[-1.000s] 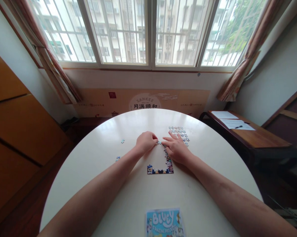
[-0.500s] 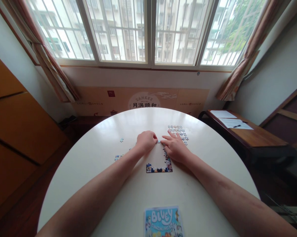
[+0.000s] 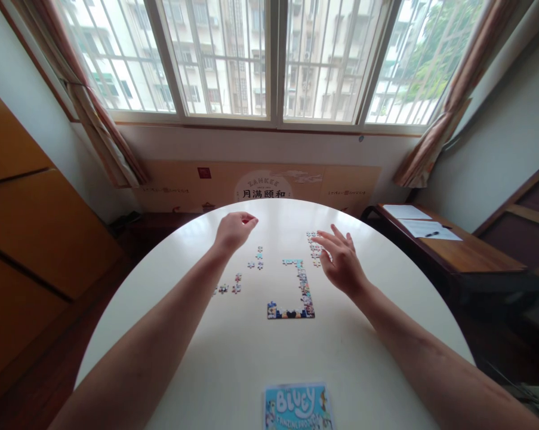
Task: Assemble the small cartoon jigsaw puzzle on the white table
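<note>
A partly joined jigsaw puzzle [image 3: 305,286] lies on the white round table, its joined pieces forming the bottom, the right side and part of the top. My left hand [image 3: 234,232] is raised over the table left of it, thumb and fingers pinched together; whether a piece is between them I cannot make out. Just right of the puzzle, my right hand [image 3: 342,260] hovers with fingers spread and nothing in them. Loose puzzle pieces [image 3: 314,243] lie beside and partly behind that hand. More loose pieces [image 3: 259,258] sit between my left hand and the puzzle.
Near the front of the table [image 3: 233,358] lies a blue Bluey picture card [image 3: 298,409]. Other pieces [image 3: 224,289] rest by my left forearm. A wooden bench [image 3: 484,245] with papers [image 3: 430,229] and a pen stands at right. Beyond the table is a barred window.
Both hands have moved apart from the puzzle's top edge, the left up and leftward, the right to the right. The top edge pieces and the loose pieces at left now show.
</note>
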Available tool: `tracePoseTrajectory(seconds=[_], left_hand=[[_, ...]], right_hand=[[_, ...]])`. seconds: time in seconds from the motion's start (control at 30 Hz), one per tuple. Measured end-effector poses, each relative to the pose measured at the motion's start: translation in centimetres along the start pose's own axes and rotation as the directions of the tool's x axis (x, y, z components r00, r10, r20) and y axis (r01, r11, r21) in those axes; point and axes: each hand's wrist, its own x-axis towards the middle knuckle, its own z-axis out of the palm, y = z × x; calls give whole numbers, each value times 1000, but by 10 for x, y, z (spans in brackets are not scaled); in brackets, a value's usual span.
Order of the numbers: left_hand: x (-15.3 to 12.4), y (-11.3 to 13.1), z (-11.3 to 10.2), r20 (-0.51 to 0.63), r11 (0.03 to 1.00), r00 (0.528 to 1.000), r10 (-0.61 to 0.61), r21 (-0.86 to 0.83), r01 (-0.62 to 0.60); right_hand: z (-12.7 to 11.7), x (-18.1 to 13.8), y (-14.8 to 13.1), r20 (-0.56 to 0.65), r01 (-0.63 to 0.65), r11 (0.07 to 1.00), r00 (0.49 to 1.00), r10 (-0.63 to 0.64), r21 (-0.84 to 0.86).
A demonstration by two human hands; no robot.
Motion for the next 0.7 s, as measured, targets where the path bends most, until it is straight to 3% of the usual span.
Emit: tracePoseTrajectory(seconds=[0.17,0.27,0.4,0.53,0.6,0.7], left_hand=[[14,-26,-21,-105,988,987,-118,-109,107],[19,-40,-33,-101,975,975,-198,-127,184],[19,-57,-48,141,966,956,-257,44,253],[14,-66,-56,433,920,832,-347,330,211],[11,-67,-56,475,892,789,-391,406,197],[8,-66,-52,467,864,778,-421,466,188]], right_hand=[[3,0,2,-21,2,1000,1000,-2,8],[5,-2,2,-33,19,1000,999,-18,10],[7,-5,2,-55,37,999,998,-36,17],[10,-7,3,-57,64,998,996,-62,24],[11,-8,3,-53,74,997,996,-73,26],[13,-9,3,-48,83,996,996,-82,24]])
